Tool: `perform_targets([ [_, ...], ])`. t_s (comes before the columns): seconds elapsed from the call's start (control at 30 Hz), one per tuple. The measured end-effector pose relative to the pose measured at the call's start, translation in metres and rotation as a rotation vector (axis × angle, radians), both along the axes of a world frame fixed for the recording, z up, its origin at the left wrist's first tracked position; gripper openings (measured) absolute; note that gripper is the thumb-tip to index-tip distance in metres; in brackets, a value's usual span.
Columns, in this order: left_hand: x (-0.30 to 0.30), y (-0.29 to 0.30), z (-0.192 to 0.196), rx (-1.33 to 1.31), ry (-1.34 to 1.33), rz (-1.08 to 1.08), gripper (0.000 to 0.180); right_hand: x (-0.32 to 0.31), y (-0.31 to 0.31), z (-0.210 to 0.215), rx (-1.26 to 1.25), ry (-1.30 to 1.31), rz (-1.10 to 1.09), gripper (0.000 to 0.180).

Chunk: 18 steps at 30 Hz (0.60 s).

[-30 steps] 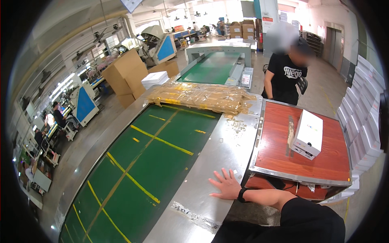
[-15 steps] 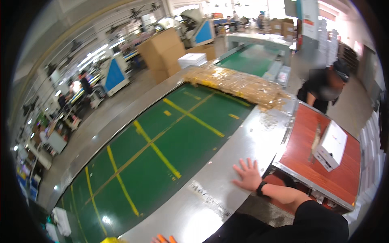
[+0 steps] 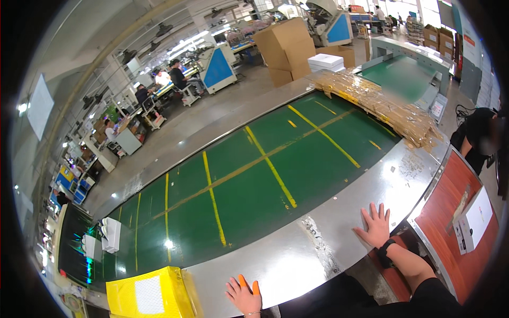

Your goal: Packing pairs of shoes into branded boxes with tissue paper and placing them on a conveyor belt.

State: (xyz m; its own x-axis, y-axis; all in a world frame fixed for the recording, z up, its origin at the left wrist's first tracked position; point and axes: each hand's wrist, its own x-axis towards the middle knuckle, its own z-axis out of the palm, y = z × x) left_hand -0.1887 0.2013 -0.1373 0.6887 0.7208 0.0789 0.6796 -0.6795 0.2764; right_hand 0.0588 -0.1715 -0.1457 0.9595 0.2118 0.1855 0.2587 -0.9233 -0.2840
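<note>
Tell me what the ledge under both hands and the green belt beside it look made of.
Ledge: likely bare metal, dull grey with a soft sheen and scuffs. Belt: probably rubber or vinyl, matte green with yellow painted lines and one glare spot. Left hand and right hand rest on the ledge.

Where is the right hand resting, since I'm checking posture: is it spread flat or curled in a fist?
Spread flat. The right hand lies palm down with fingers splayed on the steel edge beside the green conveyor belt, holding nothing.

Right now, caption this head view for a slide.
Both hands, left and right, flat on the steel edge of a green conveyor belt.
</note>
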Motion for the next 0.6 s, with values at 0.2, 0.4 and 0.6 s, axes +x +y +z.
perform_targets([
  [0.2,0.002,-0.004,0.024,0.082,0.235,-0.041,0.064,-0.002,0.001,-0.002,-0.015,-0.027,-0.005,0.075],
  [0.4,-0.002,0.001,0.008,-0.029,0.058,-0.002,0.062,-0.004,0.001,-0.002,-0.020,-0.016,-0.005,0.075],
  [0.6,-0.004,0.004,0.004,-0.037,-0.020,-0.005,0.063,-0.006,0.004,-0.002,-0.014,-0.012,-0.009,0.075],
])
